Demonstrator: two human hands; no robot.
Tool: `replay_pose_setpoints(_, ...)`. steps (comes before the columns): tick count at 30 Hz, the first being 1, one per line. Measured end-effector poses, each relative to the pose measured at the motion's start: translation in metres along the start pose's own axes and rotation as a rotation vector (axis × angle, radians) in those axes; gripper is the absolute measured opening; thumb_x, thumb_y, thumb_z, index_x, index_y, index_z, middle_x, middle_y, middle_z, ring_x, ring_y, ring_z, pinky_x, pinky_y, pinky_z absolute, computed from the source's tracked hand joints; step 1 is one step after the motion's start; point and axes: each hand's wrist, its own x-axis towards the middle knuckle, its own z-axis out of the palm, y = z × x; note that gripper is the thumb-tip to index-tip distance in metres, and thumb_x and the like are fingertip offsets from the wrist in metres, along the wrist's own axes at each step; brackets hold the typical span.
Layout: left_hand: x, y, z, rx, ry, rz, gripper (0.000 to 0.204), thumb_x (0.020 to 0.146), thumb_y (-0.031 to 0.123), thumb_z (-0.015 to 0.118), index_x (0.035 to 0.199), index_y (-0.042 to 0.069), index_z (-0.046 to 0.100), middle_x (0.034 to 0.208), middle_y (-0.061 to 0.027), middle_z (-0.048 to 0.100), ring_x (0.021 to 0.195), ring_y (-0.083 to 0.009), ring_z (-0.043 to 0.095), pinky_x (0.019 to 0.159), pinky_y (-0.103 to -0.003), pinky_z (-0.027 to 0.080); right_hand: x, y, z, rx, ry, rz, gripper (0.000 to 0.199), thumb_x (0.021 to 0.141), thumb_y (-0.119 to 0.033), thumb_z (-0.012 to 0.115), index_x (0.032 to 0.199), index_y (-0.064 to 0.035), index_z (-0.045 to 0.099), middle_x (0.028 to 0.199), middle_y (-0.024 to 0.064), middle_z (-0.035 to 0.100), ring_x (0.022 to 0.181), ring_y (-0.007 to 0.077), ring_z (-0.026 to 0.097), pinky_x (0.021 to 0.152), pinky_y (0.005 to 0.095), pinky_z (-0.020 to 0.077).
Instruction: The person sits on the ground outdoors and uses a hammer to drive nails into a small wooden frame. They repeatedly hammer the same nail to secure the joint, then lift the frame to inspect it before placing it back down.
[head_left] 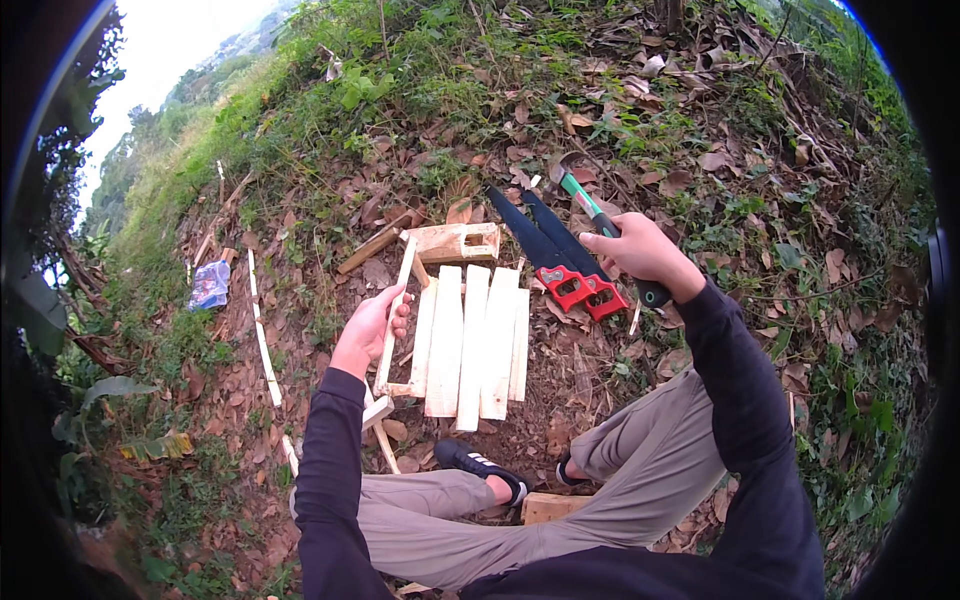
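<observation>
Right hand [645,255] covers the middle of the hammer [600,225] handle; only the green upper shaft and the black butt show. The hammer head, far among dead leaves, is too small and dark to read its shape.

Left hand [370,325]: palm hidden, fingertips wrapped behind the thin slat [395,315].

The slat's near end meets a short crosspiece; whether they are joined cannot be told.

Wooden block [550,507] near the feet is partly hidden under the right leg.

Blue-and-white packet [210,285] at left too small to identify.

Both sleeves are cut off by the lower edge.
</observation>
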Motion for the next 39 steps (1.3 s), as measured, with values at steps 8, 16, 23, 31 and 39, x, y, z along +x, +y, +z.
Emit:
replay_pose_setpoints(8,-0.021,-0.031,0.013,-0.316,0.087,0.083,0.018,0.1,0.026,0.065,0.094,0.01,0.059,0.084,-0.0029,0.062,0.089,-0.0263,0.072,0.084,-0.049,0.062,-0.006,-0.022,0.01,0.022,-0.017,0.004,0.048,0.089,-0.043,0.074,0.081,0.0045,0.069,0.064,0.0081,0.063,0.056,0.0172,0.062,0.055,0.0359,0.0491)
replay_pose_setpoints(16,-0.022,-0.137,0.024,-0.587,0.407,0.241,0.049,0.095,0.028,0.064,0.133,0.002,0.046,0.126,-0.0115,0.056,0.119,-0.0295,0.064,0.095,-0.044,0.053,-0.007,-0.018,0.018,-0.203,-0.063,-0.023,0.047,0.088,-0.037,0.075,0.08,0.0083,0.067,0.068,0.0182,0.065,0.065,0.0292,0.067,0.063,0.0425,0.0516)
replay_pose_setpoints(23,-0.048,-0.176,0.021,-0.875,0.376,0.044,0.022,0.09,0.031,0.067,0.088,0.015,0.053,0.09,0.0012,0.054,0.102,-0.0193,0.062,0.094,-0.051,0.046,0.011,0.047,0.021,-0.846,-0.242,-0.164,0.023,0.079,-0.014,0.067,0.097,0.0004,0.071,0.093,0.0193,0.073,0.092,0.0381,0.072,0.078,0.0478,0.0587)
replay_pose_setpoints(31,-0.045,-0.203,0.022,-0.717,0.394,0.01,0.017,0.095,0.029,0.065,0.096,0.015,0.054,0.087,0.0032,0.057,0.089,-0.0163,0.065,0.079,-0.04,0.048,0.024,0.122,0.008,-1.283,-0.19,0.092,0.02,0.081,-0.016,0.07,0.099,-0.0106,0.079,0.098,0.0088,0.078,0.092,0.0277,0.076,0.075,0.0407,0.0602)
replay_pose_setpoints(39,-0.047,-0.227,0.043,-0.559,0.426,0.103,0.018,0.098,0.02,0.062,0.106,0.01,0.05,0.098,-0.0053,0.058,0.092,-0.0196,0.068,0.077,-0.041,0.056,0.014,0.18,-0.005,-1.32,0.01,0.507,0.036,0.087,-0.019,0.066,0.119,-0.0041,0.063,0.095,0.0131,0.076,0.087,0.0353,0.075,0.079,0.0647,0.0555)
